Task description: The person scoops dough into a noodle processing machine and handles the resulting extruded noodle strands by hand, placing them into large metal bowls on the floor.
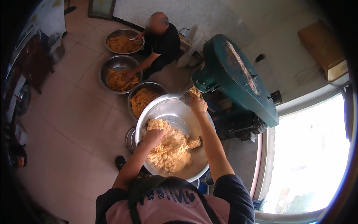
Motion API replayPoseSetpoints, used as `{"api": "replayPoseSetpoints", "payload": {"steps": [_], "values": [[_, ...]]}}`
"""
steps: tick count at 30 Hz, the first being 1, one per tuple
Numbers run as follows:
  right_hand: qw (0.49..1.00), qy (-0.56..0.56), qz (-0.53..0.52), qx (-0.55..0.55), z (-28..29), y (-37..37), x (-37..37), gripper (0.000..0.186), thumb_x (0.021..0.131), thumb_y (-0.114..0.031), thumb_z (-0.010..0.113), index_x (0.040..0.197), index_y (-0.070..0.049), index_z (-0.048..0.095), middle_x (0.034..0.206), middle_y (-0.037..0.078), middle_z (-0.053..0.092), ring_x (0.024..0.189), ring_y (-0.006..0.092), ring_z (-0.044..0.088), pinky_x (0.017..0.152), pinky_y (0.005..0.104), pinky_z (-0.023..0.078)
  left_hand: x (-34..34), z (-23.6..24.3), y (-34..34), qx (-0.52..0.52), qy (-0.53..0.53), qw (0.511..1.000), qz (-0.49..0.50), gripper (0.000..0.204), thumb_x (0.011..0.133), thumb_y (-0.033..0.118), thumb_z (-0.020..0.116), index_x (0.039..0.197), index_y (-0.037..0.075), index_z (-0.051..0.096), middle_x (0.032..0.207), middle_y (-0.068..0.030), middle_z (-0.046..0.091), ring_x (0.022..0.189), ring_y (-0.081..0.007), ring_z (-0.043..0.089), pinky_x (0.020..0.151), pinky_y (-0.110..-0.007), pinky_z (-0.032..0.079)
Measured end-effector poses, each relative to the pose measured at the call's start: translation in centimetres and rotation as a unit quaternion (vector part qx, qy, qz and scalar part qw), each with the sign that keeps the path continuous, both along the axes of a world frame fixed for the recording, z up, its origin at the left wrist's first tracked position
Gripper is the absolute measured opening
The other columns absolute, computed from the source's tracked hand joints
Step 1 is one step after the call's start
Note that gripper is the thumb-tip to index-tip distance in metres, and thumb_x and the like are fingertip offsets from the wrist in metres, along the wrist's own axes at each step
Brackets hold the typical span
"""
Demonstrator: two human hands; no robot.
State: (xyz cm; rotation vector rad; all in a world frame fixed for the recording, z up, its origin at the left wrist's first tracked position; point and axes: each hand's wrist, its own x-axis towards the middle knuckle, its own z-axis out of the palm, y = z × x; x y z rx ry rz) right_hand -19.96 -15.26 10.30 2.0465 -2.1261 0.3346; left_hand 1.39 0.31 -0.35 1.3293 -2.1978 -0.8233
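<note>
A wide metal basin (141, 114) stands in front of me, holding a heap of crumbly yellow dough (171, 151). My left hand (154, 137) is down in the heap at its left side, fingers curled into the dough and partly hidden. My right hand (198, 105) is raised at the basin's far right rim, closed round a lump of dough (194, 91). That lump is up against the mouth of a green machine (231, 71). A smaller dough piece (194, 142) lies by the basin's right wall.
Beyond my basin, a person in black (166, 43) crouches with one hand in a metal bowl (102, 76) of orange-yellow strips. Similar filled bowls (108, 35) (131, 95) stand on either side. A dark motor (242, 125) sits under the machine, near a bright window (305, 160).
</note>
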Motion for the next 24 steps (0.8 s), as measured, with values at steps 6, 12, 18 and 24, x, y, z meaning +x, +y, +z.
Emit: {"api": "replayPoseSetpoints", "payload": {"steps": [6,12,18,24], "values": [[0.990,0.096,0.094,0.036,0.3,-0.8,-1.2,0.045,0.081,-0.018,0.052,0.124,-0.032,0.056,0.078,0.020,0.067,0.071,0.0359,0.066,0.066,0.0466,0.054,0.4,0.1,0.2,0.004,0.018,1.000,0.003,0.008,0.082,0.008,0.053,0.086,0.004,0.058,0.073,-0.0157,0.063,0.072,-0.0331,0.063,0.063,-0.045,0.050],[0.979,0.161,0.043,0.115,2.3,2.5,0.5,0.056,0.080,-0.006,0.052,0.131,-0.027,0.046,0.082,0.019,0.068,0.072,0.0344,0.068,0.063,0.0434,0.055,0.6,0.4,-0.2,0.022,-0.024,0.999,-0.001,0.011,0.085,0.009,0.050,0.088,0.003,0.059,0.075,-0.0159,0.064,0.074,-0.0325,0.064,0.063,-0.045,0.050],[0.989,0.105,-0.024,0.097,-1.2,-2.0,-3.1,0.023,0.087,-0.016,0.047,0.108,-0.017,0.058,0.087,0.018,0.068,0.081,0.0353,0.067,0.068,0.0459,0.055,-0.6,0.2,-0.2,0.014,-0.019,0.999,-0.035,0.010,0.083,0.008,0.053,0.091,0.006,0.060,0.077,-0.0139,0.064,0.072,-0.0312,0.064,0.063,-0.043,0.051],[0.994,0.028,-0.019,0.103,3.7,2.0,-0.4,0.025,0.087,-0.020,0.047,0.107,-0.019,0.061,0.086,0.019,0.067,0.082,0.0384,0.066,0.071,0.0474,0.054,0.5,0.0,-0.4,0.020,-0.007,1.000,-0.001,0.003,0.083,0.007,0.053,0.082,0.005,0.055,0.068,-0.0130,0.060,0.068,-0.0313,0.062,0.060,-0.045,0.047]]}}
